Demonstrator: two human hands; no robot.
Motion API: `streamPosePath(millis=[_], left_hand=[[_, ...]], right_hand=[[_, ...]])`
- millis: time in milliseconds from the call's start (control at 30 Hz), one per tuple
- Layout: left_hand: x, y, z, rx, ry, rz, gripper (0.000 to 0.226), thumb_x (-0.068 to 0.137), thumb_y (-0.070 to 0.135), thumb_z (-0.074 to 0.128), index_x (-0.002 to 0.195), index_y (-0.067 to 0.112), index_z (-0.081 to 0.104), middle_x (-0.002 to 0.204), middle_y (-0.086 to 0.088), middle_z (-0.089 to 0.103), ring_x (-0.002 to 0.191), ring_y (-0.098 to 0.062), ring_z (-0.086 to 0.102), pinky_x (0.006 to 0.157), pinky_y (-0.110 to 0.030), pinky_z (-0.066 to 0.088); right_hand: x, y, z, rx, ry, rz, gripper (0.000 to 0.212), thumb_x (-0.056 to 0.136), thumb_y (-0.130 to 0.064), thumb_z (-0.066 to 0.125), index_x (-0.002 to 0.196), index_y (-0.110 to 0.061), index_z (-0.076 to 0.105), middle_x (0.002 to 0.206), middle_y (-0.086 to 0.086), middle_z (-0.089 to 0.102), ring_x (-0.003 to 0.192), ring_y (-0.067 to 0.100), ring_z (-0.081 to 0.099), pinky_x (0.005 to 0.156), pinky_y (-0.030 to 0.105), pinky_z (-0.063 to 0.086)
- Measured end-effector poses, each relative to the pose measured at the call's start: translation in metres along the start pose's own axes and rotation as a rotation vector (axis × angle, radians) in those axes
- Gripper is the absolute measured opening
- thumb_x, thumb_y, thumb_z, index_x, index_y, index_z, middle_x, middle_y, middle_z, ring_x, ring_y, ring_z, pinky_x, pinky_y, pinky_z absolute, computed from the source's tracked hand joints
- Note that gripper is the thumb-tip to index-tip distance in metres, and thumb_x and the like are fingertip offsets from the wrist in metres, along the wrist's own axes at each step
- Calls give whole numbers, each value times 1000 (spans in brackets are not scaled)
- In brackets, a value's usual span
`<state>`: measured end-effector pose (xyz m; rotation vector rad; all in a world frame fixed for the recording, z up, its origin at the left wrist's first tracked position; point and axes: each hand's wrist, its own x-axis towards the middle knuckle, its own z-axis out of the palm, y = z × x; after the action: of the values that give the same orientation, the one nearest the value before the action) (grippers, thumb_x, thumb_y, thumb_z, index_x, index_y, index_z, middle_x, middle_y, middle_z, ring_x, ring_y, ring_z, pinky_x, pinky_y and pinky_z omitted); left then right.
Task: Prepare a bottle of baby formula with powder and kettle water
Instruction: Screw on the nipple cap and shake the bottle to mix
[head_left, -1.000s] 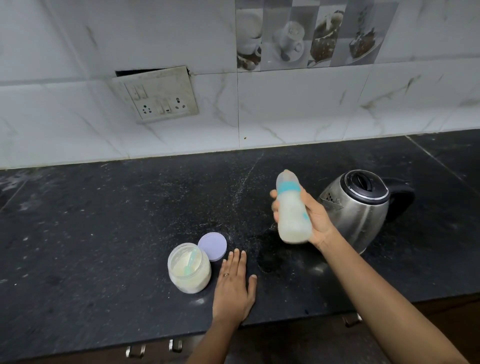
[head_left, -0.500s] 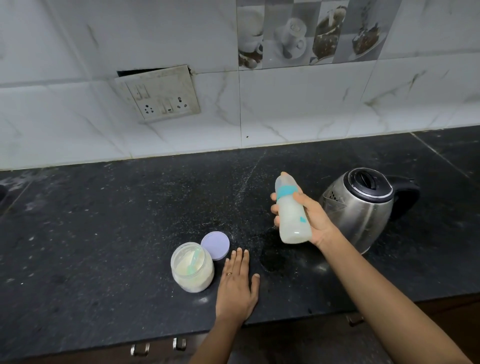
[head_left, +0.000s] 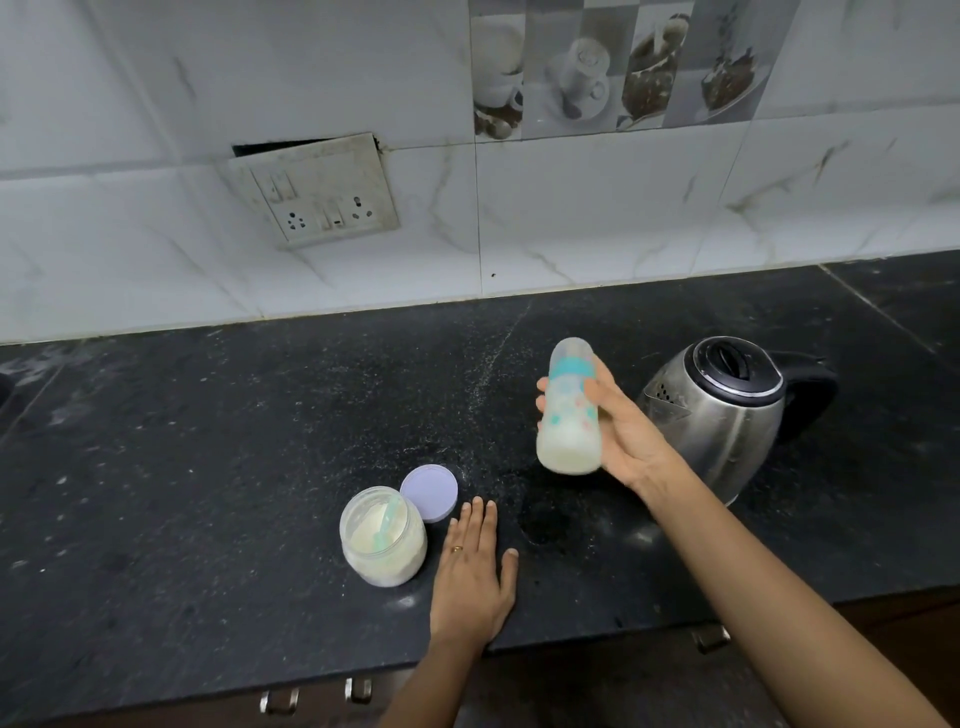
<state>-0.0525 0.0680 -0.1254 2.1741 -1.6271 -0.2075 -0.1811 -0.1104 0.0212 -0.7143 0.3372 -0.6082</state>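
Note:
My right hand (head_left: 626, 431) grips a capped baby bottle (head_left: 569, 415) with a teal ring, held upright in the air over the black counter (head_left: 208, 467); pale milky liquid fills its lower part. Just right of the bottle stands a steel kettle (head_left: 727, 415) with a black lid and handle. My left hand (head_left: 472, 571) rests flat on the counter, fingers straight, beside an open jar of formula powder (head_left: 382, 538) that has a teal scoop lying inside it. The jar's lilac lid (head_left: 429, 492) lies on the counter behind the jar.
A white tiled wall with a tilted socket panel (head_left: 317, 192) rises behind the counter. Powder is scattered on the counter around a wet dark patch (head_left: 545, 525). Drawer handles (head_left: 311, 699) show under the front edge.
The bottle in my right hand has shifted slightly and stands straighter than a second ago. My left hand has stayed flat on the counter.

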Motion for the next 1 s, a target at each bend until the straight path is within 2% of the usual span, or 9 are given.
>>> streamPosePath(millis=[133,267,367,500,567,733,800,933,1000], left_hand=[[0,0,1,-1,-9,-4,65,94,46,23,151,14,23,158,-2,17,144,-7,0,116,-24,-7],[-1,1,1,5,-12,-2,67,93,47,21,152,16,19,159,-1,13,143,-5,-5,115,-22,-10],[0,1,-2,-13,-5,-8,67,93,48,21,152,16,20,159,-1,14,143,-5,-4,115,-21,-11],[-1,1,-1,5,-14,2,66,94,47,21,152,16,19,159,-1,12,143,-5,-5,115,-21,-12],[-1,1,-2,-4,-14,-4,65,94,47,23,151,15,21,159,-2,15,143,-6,-3,115,-21,-11],[-1,1,-1,-1,-12,1,66,94,47,22,152,15,20,159,-2,15,143,-6,-3,114,-21,-12],[-1,1,-2,-4,-7,4,65,95,47,22,152,16,19,159,-1,14,143,-6,-3,114,-20,-12],[0,1,-2,11,-9,9,65,95,46,24,151,14,23,158,-3,18,143,-7,0,115,-21,-10],[-2,1,-2,10,-9,4,64,95,45,26,150,13,25,157,-4,21,143,-8,3,115,-22,-8]], right_hand=[[-3,0,11,125,-192,10,94,71,-12,81,145,-26,25,112,19,54,91,30,59,76,49,53],[4,-3,3,137,-90,17,105,65,-18,88,149,-18,24,109,19,61,90,31,64,79,54,53],[-2,-6,8,50,-287,83,93,74,-9,79,148,-26,25,116,24,51,91,35,61,79,53,53],[-1,-4,5,38,-219,67,99,64,-17,88,145,-26,32,114,20,55,88,30,63,75,46,56],[-2,-5,8,62,-331,83,92,73,-11,81,147,-26,29,117,23,51,91,34,61,78,49,54],[-1,-10,-6,45,-124,41,102,61,-15,90,145,-24,33,115,21,59,90,33,65,77,50,55],[-4,-11,-1,45,-253,50,92,71,-9,82,146,-24,30,120,24,52,93,37,62,81,54,53],[-4,-9,-1,47,-126,24,94,64,-13,88,141,-21,36,119,25,56,94,36,65,78,55,54],[-5,-3,0,64,-214,86,89,70,-15,84,142,-21,32,119,27,52,92,37,64,77,55,53]])
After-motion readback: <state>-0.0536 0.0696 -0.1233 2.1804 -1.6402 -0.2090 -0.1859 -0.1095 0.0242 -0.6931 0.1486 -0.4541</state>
